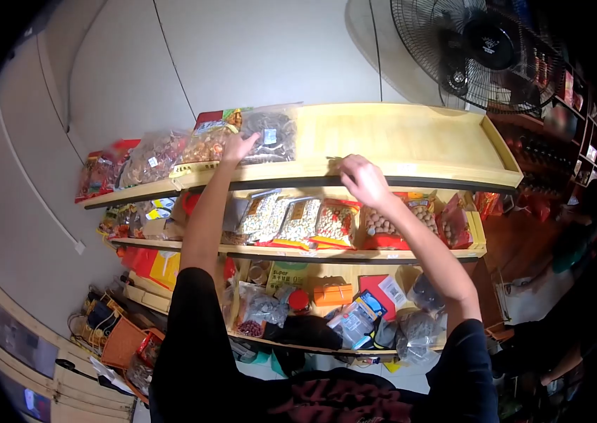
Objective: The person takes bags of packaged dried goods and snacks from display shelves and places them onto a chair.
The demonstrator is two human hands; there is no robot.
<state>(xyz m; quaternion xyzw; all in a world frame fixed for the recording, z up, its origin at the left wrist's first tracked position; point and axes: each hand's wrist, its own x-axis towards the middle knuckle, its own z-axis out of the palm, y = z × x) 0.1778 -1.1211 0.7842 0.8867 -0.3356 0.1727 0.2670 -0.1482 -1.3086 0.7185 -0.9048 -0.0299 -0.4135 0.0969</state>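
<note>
My left hand point(240, 146) reaches onto the top shelf, its fingers spread against the left edge of a clear bag of dark dried goods point(270, 135) with a white label. Just left of it lies a bag of light brown dried goods point(206, 144). Over the front edge of the wooden top shelf point(397, 137), my right hand point(363, 180) is closed, with a small dark thing showing at its fingertips that I cannot make out.
Bags of nuts point(337, 221) fill the middle shelf. The lower shelf holds an orange packet point(333, 295), a red-lidded jar point(299, 301) and several bags. A black fan point(489, 44) stands upper right. Part of a person point(563, 363) shows at the right.
</note>
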